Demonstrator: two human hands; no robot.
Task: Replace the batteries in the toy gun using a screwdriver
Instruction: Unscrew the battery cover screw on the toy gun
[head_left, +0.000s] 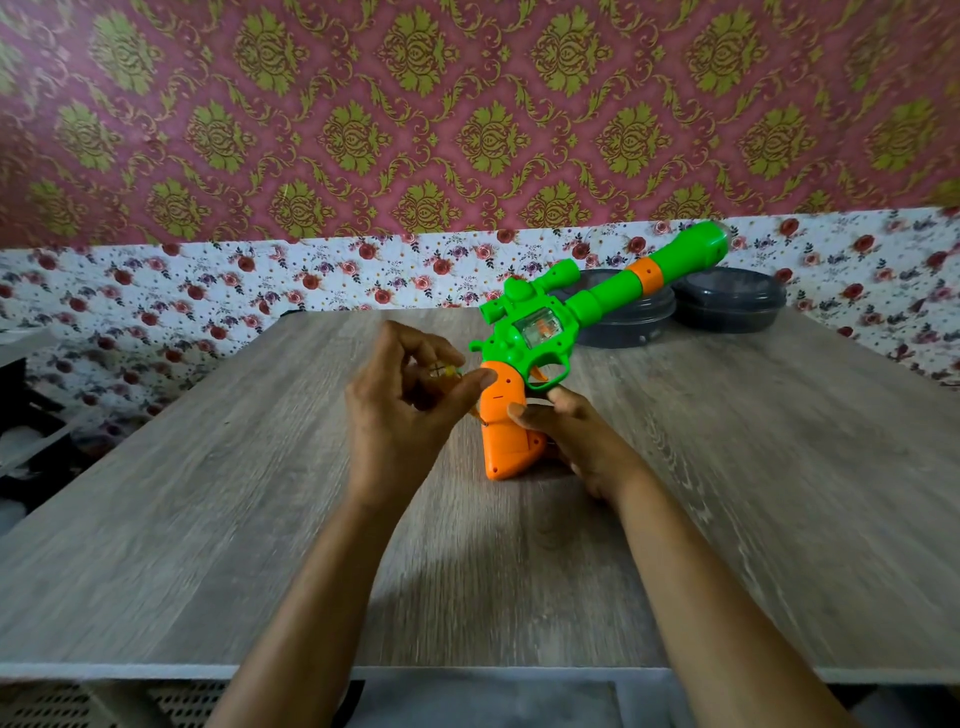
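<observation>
A wide, grey wood-grain worktop (208, 519) fills the lower view, backed by a wall papered in pink and gold above a floral band. Two round dark containers (727, 306) sit side by side at the far right of the worktop.

A green and orange toy gun (550, 322) stands on the butt of its orange grip near the middle of the worktop, its long green barrel slanting up and away to the right, in front of the containers.

Both bare forearms reach in from the bottom edge. The right hand (576, 441) lies low beside the grip, thumb and fingers closed on its lower part and rear side, steadying the toy upright. The left hand (400, 410) is raised just left of the grip, wrist bent, back of the hand toward the camera, fingers curled inward with the thumb tip touching the top of the grip. It pinches a small screwdriver (447, 371) with a clear yellowish handle, mostly hidden.
</observation>
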